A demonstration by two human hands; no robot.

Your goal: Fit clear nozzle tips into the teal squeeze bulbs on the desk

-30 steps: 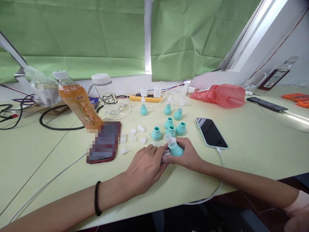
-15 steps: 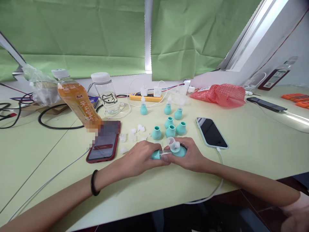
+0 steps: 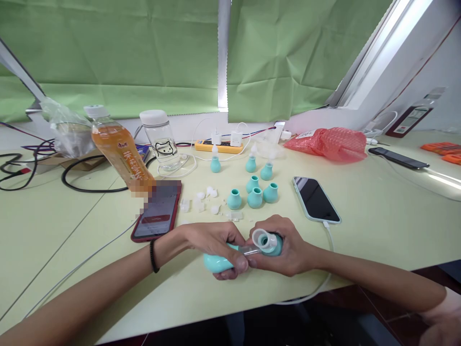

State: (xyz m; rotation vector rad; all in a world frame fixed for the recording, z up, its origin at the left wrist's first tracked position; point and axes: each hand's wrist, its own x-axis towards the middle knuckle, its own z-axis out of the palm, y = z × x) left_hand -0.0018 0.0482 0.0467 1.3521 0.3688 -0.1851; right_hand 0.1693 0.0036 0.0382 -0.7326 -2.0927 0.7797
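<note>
My left hand (image 3: 216, 240) is wrapped round a glossy teal squeeze bulb (image 3: 215, 262), its thumb pressed along the side. A clear tube (image 3: 251, 250) runs from this bulb towards my right hand (image 3: 288, 247). The right fingers close round a second teal squeeze bulb (image 3: 277, 244), which carries a translucent flared cup (image 3: 260, 237) at its mouth. Both hands work close together above the table's near part, and the fingers hide how the tube joins. Just beyond them stand several open-necked teal bulbs (image 3: 255, 197). Further back are three more, fitted with translucent tips, such as one teal bulb (image 3: 215, 164).
Small translucent plastic pieces (image 3: 215, 209) lie left of the bulbs. A red-cased phone (image 3: 154, 218) and an orange drink bottle (image 3: 120, 151) are at left. To the right lies a charging phone (image 3: 317, 199). Behind are a yellow power strip (image 3: 219, 147) and red bubble wrap (image 3: 331, 143).
Both hands have come nearer to me and turned. More of the left bulb now shows below my left hand, and a small clear piece on the table is uncovered.
</note>
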